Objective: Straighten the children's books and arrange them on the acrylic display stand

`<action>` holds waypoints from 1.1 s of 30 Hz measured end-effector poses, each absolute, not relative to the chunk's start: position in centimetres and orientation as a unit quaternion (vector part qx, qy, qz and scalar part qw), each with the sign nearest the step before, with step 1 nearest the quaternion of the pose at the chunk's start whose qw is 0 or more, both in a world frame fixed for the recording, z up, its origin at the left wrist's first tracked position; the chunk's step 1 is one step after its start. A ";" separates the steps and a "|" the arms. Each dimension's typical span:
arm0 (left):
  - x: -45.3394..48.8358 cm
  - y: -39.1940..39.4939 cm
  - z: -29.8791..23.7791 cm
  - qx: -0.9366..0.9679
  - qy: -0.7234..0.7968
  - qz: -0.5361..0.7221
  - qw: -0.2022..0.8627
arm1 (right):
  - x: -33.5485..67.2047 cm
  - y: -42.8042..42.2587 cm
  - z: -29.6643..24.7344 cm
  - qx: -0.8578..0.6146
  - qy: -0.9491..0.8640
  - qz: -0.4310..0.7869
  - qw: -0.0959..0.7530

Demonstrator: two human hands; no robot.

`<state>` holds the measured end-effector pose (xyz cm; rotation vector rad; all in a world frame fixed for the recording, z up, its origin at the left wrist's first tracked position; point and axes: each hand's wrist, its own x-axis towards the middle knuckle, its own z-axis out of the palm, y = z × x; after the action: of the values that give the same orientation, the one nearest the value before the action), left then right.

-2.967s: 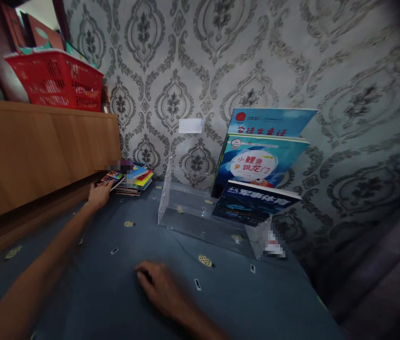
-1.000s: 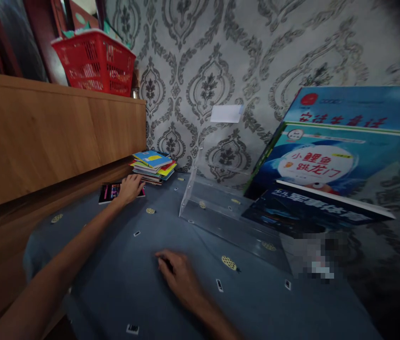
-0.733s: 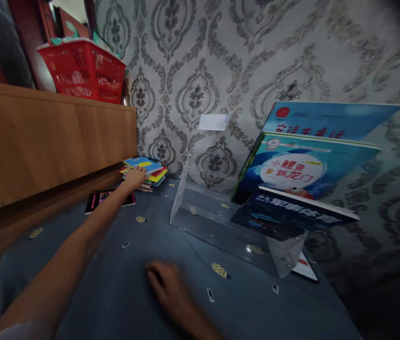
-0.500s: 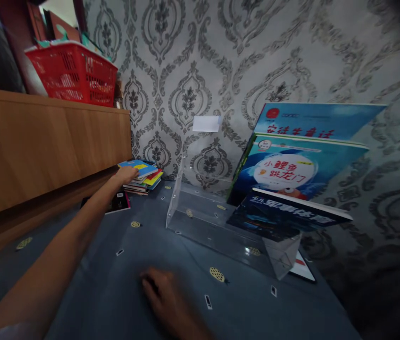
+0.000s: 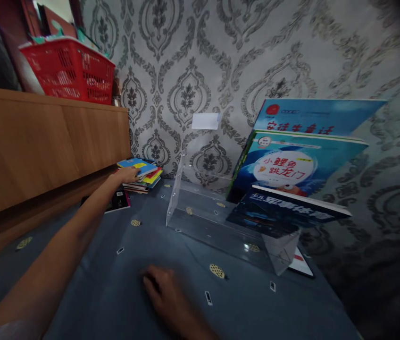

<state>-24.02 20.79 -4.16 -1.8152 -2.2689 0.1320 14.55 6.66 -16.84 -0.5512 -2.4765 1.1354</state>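
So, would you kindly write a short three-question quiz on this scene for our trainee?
1. Which hand is at the pile of books against the patterned wall?
2. True or false: the right hand is holding a book.
3. Fill the gap: the red basket stands on the ___.

Key:
1. The left hand.
2. False; no book is in it.
3. Wooden cabinet.
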 end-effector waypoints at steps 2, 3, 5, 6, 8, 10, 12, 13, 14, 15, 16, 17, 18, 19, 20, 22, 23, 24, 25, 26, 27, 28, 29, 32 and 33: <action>-23.8 20.9 -3.9 -0.623 -0.771 0.053 0.118 | 14.5 6.7 -17.0 -0.190 -0.874 0.406 0.188; -23.6 20.8 -3.9 -0.624 -0.770 0.055 0.120 | 14.5 6.6 -17.0 -0.188 -0.874 0.406 0.190; -23.2 20.7 -3.7 -0.623 -0.770 0.057 0.129 | 14.5 6.6 -16.8 -0.191 -0.875 0.404 0.186; -23.0 20.5 -3.5 -0.621 -0.770 0.054 0.137 | 14.5 6.6 -16.7 -0.195 -0.875 0.404 0.182; -22.7 20.2 -2.9 -0.614 -0.772 0.043 0.159 | 14.6 6.6 -16.5 -0.201 -0.877 0.401 0.175; -22.7 19.8 -1.7 -0.596 -0.781 0.023 0.188 | 14.6 6.6 -16.5 -0.199 -0.879 0.397 0.175; -23.0 19.4 -0.4 -0.571 -0.792 0.002 0.217 | 14.6 6.6 -16.7 -0.192 -0.879 0.398 0.179; -23.2 19.1 0.3 -0.560 -0.796 -0.008 0.229 | 14.6 6.7 -16.8 -0.189 -0.878 0.400 0.181; -23.3 18.8 0.8 -0.552 -0.798 -0.015 0.240 | 14.6 6.7 -16.9 -0.188 -0.877 0.402 0.185; -23.5 18.6 1.2 -0.547 -0.799 -0.019 0.248 | 14.6 6.7 -17.0 -0.189 -0.876 0.403 0.188; -23.6 18.3 1.4 -0.545 -0.799 -0.022 0.254 | 14.6 6.7 -17.1 -0.189 -0.875 0.403 0.189; -23.6 18.1 1.5 -0.544 -0.798 -0.024 0.257 | 14.6 6.7 -17.1 -0.190 -0.875 0.402 0.190; -23.5 17.9 1.4 -0.545 -0.797 -0.024 0.259 | 14.5 6.7 -17.1 -0.189 -0.876 0.400 0.192; -23.4 17.8 1.3 -0.546 -0.796 -0.024 0.259 | 14.5 6.7 -17.1 -0.187 -0.877 0.399 0.192; -23.3 17.7 1.2 -0.548 -0.795 -0.024 0.259 | 14.5 6.7 -17.0 -0.184 -0.878 0.398 0.191; -23.0 17.7 0.8 -0.553 -0.792 -0.023 0.258 | 14.4 6.7 -16.9 -0.185 -0.879 0.396 0.192; -22.9 17.7 0.7 -0.556 -0.790 -0.022 0.257 | 14.4 6.6 -16.8 -0.187 -0.879 0.395 0.192; -22.8 17.8 0.5 -0.560 -0.787 -0.020 0.257 | 14.3 6.6 -16.7 -0.189 -0.878 0.395 0.193; -22.6 17.8 0.4 -0.565 -0.783 -0.018 0.257 | 14.3 6.6 -16.6 -0.192 -0.877 0.395 0.194; -22.4 17.9 0.1 -0.572 -0.779 -0.015 0.258 | 14.3 6.6 -16.4 -0.193 -0.877 0.395 0.194; -22.2 17.9 -0.2 -0.580 -0.773 -0.010 0.257 | 14.3 6.5 -16.3 -0.192 -0.878 0.396 0.191; -21.9 17.9 -0.7 -0.590 -0.766 -0.005 0.256 | 14.3 6.5 -16.2 -0.192 -0.878 0.395 0.188; -21.5 17.9 -1.3 -0.602 -0.757 0.001 0.254 | 14.3 6.5 -16.2 -0.192 -0.879 0.395 0.186; -20.0 17.7 -3.7 -0.643 -0.726 0.015 0.243 | 14.4 6.5 -16.3 -0.187 -0.879 0.395 0.188; -19.5 17.7 -4.5 -0.656 -0.716 0.016 0.240 | 14.5 6.6 -16.5 -0.187 -0.878 0.396 0.192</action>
<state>-19.54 17.66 -4.55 -1.7939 -1.9586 0.0439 14.46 6.58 -16.51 -0.5242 -2.4661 1.1116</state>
